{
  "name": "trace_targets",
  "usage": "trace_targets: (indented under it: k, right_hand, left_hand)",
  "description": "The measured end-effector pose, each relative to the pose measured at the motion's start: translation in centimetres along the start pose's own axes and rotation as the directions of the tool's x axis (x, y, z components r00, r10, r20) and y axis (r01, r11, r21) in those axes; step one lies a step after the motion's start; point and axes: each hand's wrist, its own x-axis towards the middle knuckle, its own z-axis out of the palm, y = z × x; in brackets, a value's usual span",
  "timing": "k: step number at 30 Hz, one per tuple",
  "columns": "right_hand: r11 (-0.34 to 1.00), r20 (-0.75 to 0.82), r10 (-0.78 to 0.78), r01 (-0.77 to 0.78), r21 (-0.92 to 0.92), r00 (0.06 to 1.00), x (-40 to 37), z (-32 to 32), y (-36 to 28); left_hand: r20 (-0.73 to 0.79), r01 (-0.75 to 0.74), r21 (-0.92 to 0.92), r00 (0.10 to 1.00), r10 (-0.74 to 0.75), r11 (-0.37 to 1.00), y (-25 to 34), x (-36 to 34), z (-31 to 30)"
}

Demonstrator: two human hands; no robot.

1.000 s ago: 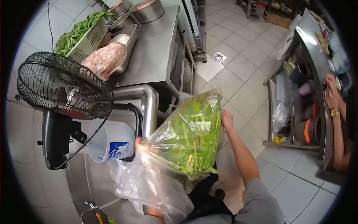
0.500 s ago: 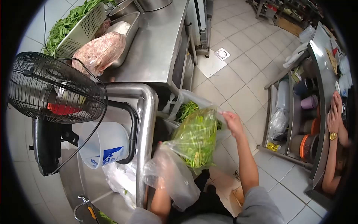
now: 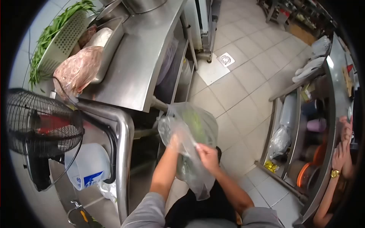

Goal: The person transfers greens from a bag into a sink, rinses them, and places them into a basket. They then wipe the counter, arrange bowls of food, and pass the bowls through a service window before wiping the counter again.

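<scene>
In front of my legs hangs a large, cloudy plastic bag [image 3: 208, 127], with leafy greens [image 3: 194, 121] showing dimly through its side. My right hand [image 3: 208, 157] is closed in a pinch on the bag's plastic. To its left, my left hand [image 3: 175, 141] reaches in at the bag's upper part; thin plastic covers it and motion smears its fingers, so their grip is hidden. The bag's lower end hangs down in front of my dark clothing.
On the left are a steel sink [image 3: 123, 152] holding a white bucket [image 3: 86, 163], and a black fan [image 3: 43, 123]. A steel counter [image 3: 129, 64] carries wrapped meat [image 3: 80, 68] and a basket [image 3: 62, 49] of greens. At right, a person's hands [image 3: 340, 152] rest by a shelf unit.
The bag of greens I held up is now lower and behind cloudy plastic. My right hand has moved left and down onto the plastic; my left hand has moved up. The view has shifted.
</scene>
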Motion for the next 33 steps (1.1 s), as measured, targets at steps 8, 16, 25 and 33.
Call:
trace_targets:
  k: [8, 16, 25, 33]
  right_hand:
    - [0.95, -0.431, 0.293, -0.311, 0.029, 0.853, -4.6, -2.3, 10.2]
    - [0.634, -0.075, 0.262, -0.23, -0.738, 0.962, -1.6, 4.4, 13.8]
    - [0.5, -0.091, 0.304, -0.24, -0.832, 0.948, 1.0, 6.0, 17.8]
    - [0.93, -0.55, 0.209, -0.338, -0.142, 0.808, -2.5, 1.3, 22.1]
  left_hand:
    - [-0.188, 0.048, 0.75, 0.972, 0.143, 0.66, -4.7, 14.3, 3.1]
    - [0.182, -0.323, 0.684, 0.944, 0.276, 0.655, -13.2, 19.6, 4.3]
    - [0.075, -0.213, 0.73, 0.969, 0.234, 0.649, -5.4, 1.9, -5.9]
    - [0.141, -0.136, 0.989, 0.986, 0.092, -0.059, -8.8, 0.8, -8.1]
